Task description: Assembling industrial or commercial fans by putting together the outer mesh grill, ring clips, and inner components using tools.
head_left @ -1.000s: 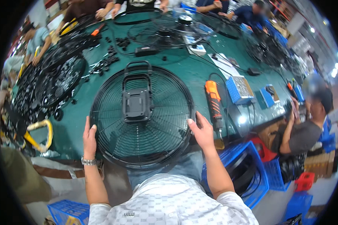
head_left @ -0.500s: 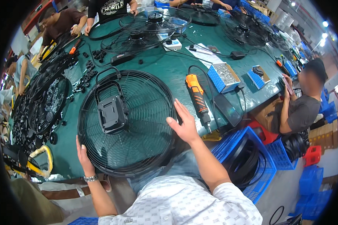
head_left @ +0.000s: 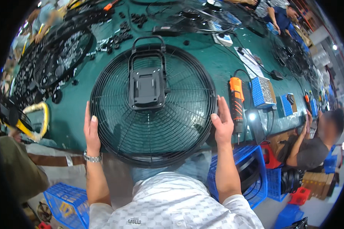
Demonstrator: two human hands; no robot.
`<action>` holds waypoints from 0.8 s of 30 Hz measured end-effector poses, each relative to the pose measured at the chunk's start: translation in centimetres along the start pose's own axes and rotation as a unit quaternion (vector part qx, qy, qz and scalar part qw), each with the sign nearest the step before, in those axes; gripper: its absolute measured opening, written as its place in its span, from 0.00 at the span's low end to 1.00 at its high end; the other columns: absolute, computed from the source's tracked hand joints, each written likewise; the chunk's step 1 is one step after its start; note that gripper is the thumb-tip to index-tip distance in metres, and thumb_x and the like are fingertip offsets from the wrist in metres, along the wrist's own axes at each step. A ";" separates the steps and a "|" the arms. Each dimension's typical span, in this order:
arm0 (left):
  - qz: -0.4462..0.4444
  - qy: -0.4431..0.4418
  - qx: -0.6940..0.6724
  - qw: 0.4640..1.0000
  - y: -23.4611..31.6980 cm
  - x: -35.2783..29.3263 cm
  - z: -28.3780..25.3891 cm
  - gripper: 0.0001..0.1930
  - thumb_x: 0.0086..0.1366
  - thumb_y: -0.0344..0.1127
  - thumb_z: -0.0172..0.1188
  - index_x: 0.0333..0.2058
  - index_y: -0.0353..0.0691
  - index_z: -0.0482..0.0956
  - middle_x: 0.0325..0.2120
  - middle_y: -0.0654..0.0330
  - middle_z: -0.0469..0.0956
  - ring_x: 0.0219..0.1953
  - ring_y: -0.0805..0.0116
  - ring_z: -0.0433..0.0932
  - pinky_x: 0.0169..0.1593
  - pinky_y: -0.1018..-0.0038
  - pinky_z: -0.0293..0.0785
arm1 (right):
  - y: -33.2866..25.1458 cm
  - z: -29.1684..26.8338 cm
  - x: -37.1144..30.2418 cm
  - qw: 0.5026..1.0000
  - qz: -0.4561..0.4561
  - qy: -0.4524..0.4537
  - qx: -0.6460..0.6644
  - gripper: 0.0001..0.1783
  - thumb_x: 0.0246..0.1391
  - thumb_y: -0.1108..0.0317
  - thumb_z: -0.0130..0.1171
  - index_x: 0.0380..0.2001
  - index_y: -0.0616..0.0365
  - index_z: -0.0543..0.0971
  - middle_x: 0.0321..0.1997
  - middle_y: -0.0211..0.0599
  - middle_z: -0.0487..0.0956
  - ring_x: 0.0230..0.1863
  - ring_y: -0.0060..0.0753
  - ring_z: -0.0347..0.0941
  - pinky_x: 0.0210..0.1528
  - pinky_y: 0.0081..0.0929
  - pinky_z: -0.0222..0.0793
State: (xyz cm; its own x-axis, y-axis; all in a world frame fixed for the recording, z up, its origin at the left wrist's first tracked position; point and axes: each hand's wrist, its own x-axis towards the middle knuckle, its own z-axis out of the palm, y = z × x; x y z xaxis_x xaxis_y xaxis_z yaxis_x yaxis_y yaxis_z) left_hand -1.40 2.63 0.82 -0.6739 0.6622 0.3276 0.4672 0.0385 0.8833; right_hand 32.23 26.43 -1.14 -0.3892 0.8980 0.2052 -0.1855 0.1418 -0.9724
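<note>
A large round black fan (head_left: 146, 89) in a wire cage lies on the green table, its near edge overhanging the table's edge toward my body. A box-shaped black housing and an upright-looking loop handle (head_left: 149, 38) sit on its upper side. My left hand (head_left: 91, 131) clasps the cage's left rim, fingers straight along the outside and thumb by the edge; a metal watch is on that wrist. Opposite it, my right hand (head_left: 223, 122) clasps the right rim in the same way. Beside the right hand lies an orange and black power screwdriver (head_left: 236, 99), bit toward me.
Right of the screwdriver stand a blue box of screws (head_left: 263, 92), a smaller blue box (head_left: 287, 105) and a dark phone (head_left: 258, 126). Black parts heap on the left (head_left: 30, 72). More fan cages (head_left: 195, 17) lie at the back. A blue crate (head_left: 262, 171) stands below right; co-workers surround the table.
The view has turned and shifted, so the fan now appears further right with its handle nearly straight ahead. Both my hands remain at its rim, the right one lower along the side.
</note>
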 end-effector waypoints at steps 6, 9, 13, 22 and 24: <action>-0.002 0.014 -0.005 1.000 -0.7 0.0 -0.1 0.28 0.70 0.38 0.41 0.64 0.28 0.55 0.65 0.49 0.58 0.67 0.60 0.55 0.68 0.68 0.45 | -0.1 0.5 0.3 1.000 0.016 0.003 0.011 0.41 0.54 0.74 0.59 0.66 0.71 0.52 0.71 0.52 0.55 0.72 0.40 0.50 0.70 0.33 0.45; -0.001 0.014 -0.005 1.000 -0.9 0.0 0.0 0.28 0.70 0.37 0.41 0.64 0.27 0.55 0.65 0.49 0.58 0.67 0.59 0.54 0.68 0.68 0.45 | -0.2 0.8 0.4 0.999 0.028 0.011 0.013 0.40 0.54 0.74 0.58 0.67 0.68 0.52 0.71 0.52 0.54 0.72 0.40 0.51 0.69 0.33 0.46; -0.003 0.015 -0.005 1.000 -1.2 0.0 0.2 0.28 0.70 0.37 0.41 0.64 0.27 0.55 0.65 0.49 0.58 0.67 0.59 0.54 0.68 0.68 0.45 | 0.0 1.0 0.3 0.998 0.021 0.024 -0.059 0.40 0.55 0.74 0.59 0.68 0.62 0.53 0.70 0.53 0.55 0.71 0.40 0.51 0.69 0.35 0.47; 0.016 -0.012 -0.029 0.999 -1.6 0.0 0.3 0.26 0.70 0.35 0.40 0.63 0.26 0.56 0.64 0.49 0.58 0.67 0.59 0.55 0.69 0.67 0.45 | 0.3 0.6 0.1 0.997 0.023 0.040 -0.065 0.36 0.53 0.71 0.63 0.62 0.72 0.61 0.62 0.50 0.67 0.63 0.37 0.64 0.65 0.31 0.58; -0.003 0.008 0.021 1.000 -1.6 -0.1 0.3 0.26 0.70 0.35 0.40 0.63 0.25 0.57 0.64 0.48 0.59 0.67 0.59 0.55 0.69 0.67 0.45 | 0.1 0.5 0.1 0.998 0.014 0.032 -0.057 0.36 0.51 0.71 0.64 0.61 0.72 0.61 0.61 0.49 0.68 0.62 0.36 0.65 0.64 0.31 0.58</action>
State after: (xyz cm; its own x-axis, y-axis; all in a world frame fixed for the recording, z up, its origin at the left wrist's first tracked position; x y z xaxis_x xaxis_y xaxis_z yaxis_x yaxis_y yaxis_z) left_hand -1.94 2.73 -0.66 -0.6851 0.6503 0.3282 0.4871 0.0741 0.8702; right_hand 31.73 26.33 -1.15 -0.3332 0.9266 0.1745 -0.0709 0.1599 -0.9846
